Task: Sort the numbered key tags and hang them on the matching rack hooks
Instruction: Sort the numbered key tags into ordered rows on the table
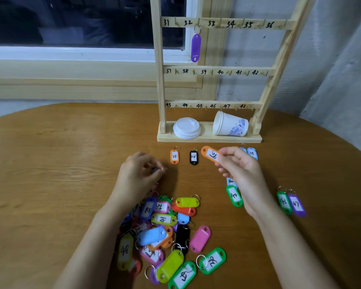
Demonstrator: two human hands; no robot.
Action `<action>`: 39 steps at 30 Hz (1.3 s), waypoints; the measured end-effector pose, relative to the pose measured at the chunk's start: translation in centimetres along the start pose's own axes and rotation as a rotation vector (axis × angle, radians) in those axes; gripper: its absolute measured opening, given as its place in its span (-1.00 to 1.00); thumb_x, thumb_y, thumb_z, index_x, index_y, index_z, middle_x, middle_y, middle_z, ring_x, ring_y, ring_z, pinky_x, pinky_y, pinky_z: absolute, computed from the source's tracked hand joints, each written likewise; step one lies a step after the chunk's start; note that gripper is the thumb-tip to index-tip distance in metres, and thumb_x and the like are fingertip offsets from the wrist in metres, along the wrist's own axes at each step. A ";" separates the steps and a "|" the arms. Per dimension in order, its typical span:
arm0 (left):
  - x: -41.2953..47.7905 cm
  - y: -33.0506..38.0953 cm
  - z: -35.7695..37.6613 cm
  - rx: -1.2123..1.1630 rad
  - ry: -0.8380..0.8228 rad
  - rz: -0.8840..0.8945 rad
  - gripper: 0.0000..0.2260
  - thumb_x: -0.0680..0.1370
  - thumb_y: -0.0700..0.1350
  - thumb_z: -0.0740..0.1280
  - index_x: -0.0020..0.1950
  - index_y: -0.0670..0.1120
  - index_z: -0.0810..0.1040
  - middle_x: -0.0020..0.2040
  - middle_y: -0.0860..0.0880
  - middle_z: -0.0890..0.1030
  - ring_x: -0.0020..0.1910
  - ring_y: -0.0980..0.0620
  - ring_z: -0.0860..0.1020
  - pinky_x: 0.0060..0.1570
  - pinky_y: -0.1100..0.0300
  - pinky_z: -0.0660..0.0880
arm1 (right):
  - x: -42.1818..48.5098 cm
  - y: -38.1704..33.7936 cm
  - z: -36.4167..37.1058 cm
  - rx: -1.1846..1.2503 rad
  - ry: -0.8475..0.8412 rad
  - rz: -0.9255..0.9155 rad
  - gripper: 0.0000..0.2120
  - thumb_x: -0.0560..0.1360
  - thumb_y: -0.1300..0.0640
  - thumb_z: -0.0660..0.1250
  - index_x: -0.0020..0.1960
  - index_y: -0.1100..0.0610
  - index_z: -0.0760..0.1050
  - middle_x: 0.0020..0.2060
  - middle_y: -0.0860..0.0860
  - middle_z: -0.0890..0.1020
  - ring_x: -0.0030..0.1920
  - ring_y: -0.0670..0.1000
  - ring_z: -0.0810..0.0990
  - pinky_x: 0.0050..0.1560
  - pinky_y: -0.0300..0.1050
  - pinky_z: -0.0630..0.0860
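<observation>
Your right hand is pinching the orange key tag just right of centre, below the rack. The tag's long axis slants, with the hole end pointing upper left. Your left hand is curled over the table above the tag pile, and I can't tell if it's holding anything.

The right hand pinches an orange tag above the table. A purple tag hangs on the rack beside number 32.
</observation>
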State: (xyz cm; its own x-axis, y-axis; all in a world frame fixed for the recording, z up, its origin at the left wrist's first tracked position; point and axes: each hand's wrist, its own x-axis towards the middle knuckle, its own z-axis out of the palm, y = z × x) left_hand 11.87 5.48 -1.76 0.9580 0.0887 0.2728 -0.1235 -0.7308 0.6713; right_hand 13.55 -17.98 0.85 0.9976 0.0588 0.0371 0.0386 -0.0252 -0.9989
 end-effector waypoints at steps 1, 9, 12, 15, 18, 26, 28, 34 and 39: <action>0.0 0.4 -0.2 -0.082 0.023 -0.039 -0.95 0.47 -0.10 0.42 -0.18 0.00 0.58 -0.14 0.03 0.59 -0.17 0.09 0.55 -0.26 0.25 0.49 | 0.1 -0.1 -0.4 0.004 0.018 -0.009 -0.91 0.52 0.22 0.32 -0.03 0.08 0.57 -0.27 -0.10 0.64 -0.24 -0.16 0.55 -0.19 -0.32 0.48; -0.6 2.0 -0.8 -0.682 0.036 -0.196 -0.93 0.58 -0.21 0.26 -0.02 -0.21 0.45 -0.06 -0.10 0.69 -0.30 -0.01 0.61 -0.32 0.25 0.54 | -0.1 -0.1 -3.0 -0.095 0.035 -0.052 -0.81 0.56 0.18 0.27 0.02 -0.05 0.61 -0.22 -0.19 0.62 -0.22 -0.25 0.51 -0.15 -0.36 0.48; -0.5 1.9 -0.7 -0.719 0.020 -0.199 -0.95 0.58 -0.23 0.27 -0.03 -0.21 0.46 -0.09 -0.15 0.69 -0.21 -0.03 0.64 -0.15 0.12 0.59 | -0.5 0.1 -3.5 -0.127 0.030 -0.091 -0.80 0.57 0.20 0.26 0.08 -0.01 0.60 -0.15 -0.18 0.64 -0.18 -0.31 0.54 -0.19 -0.45 0.45; -0.5 1.8 -0.6 -0.727 0.030 -0.199 -0.98 0.54 -0.25 0.32 -0.06 -0.19 0.52 -0.10 -0.15 0.69 -0.20 0.02 0.62 -0.04 0.11 0.55 | -0.7 0.6 -4.1 -0.172 0.052 -0.097 -0.80 0.55 0.21 0.29 0.11 0.01 0.58 -0.07 -0.07 0.63 -0.14 -0.29 0.56 -0.18 -0.43 0.47; -0.5 1.9 -0.4 -0.705 0.043 -0.202 -0.88 0.47 -0.13 0.40 -0.07 -0.17 0.58 -0.11 -0.15 0.68 -0.15 -0.01 0.61 0.02 0.10 0.53 | -0.4 1.1 -4.5 -0.192 0.073 -0.085 -0.86 0.51 0.23 0.34 0.03 0.05 0.56 -0.07 0.02 0.64 -0.12 -0.22 0.59 -0.14 -0.39 0.50; -0.4 1.6 -0.2 -0.638 0.101 -0.198 -0.95 0.49 -0.22 0.40 -0.07 -0.11 0.60 -0.18 -0.10 0.63 -0.20 0.00 0.58 -0.11 0.17 0.53 | 1.6 1.2 -2.4 -0.585 -0.222 -0.159 -0.86 0.52 0.21 0.32 0.00 0.02 0.61 -0.29 -0.12 0.53 -0.33 -0.28 0.44 -0.26 -0.39 0.39; -0.4 1.5 -0.2 -0.645 0.097 -0.198 -0.88 0.49 -0.25 0.39 -0.05 -0.05 0.61 -0.17 -0.07 0.63 -0.18 0.00 0.60 -0.09 0.16 0.53 | 2.0 1.7 -2.2 -0.712 -0.258 -0.164 -0.85 0.52 0.17 0.33 0.01 -0.03 0.61 -0.25 -0.11 0.56 -0.29 -0.22 0.42 -0.21 -0.27 0.40; -0.2 1.5 -0.1 -0.648 0.091 -0.189 -0.81 0.49 -0.26 0.38 0.03 -0.01 0.59 -0.20 0.02 0.64 -0.15 0.03 0.61 -0.11 0.22 0.56 | 2.4 2.2 -2.9 -0.861 -0.256 -0.192 -0.80 0.52 0.18 0.33 0.04 -0.08 0.59 -0.08 -0.20 0.54 0.03 -0.18 0.43 0.01 -0.24 0.43; -0.3 1.8 -0.1 -0.626 0.080 -0.188 -0.72 0.48 -0.29 0.39 0.09 0.03 0.57 -0.12 -0.01 0.64 -0.14 0.00 0.63 -0.15 0.23 0.60 | 2.4 2.4 -3.4 -0.824 -0.182 -0.270 -0.76 0.50 0.20 0.36 0.11 -0.06 0.58 -0.01 -0.17 0.54 0.01 -0.21 0.43 -0.03 -0.36 0.38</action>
State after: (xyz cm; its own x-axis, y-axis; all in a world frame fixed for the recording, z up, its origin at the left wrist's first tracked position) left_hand 11.30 4.25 -0.55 0.9588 0.2441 0.1455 -0.1059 -0.1684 0.9800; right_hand 16.20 -21.26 -1.35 0.9263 0.3230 0.1940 0.3712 -0.6941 -0.6168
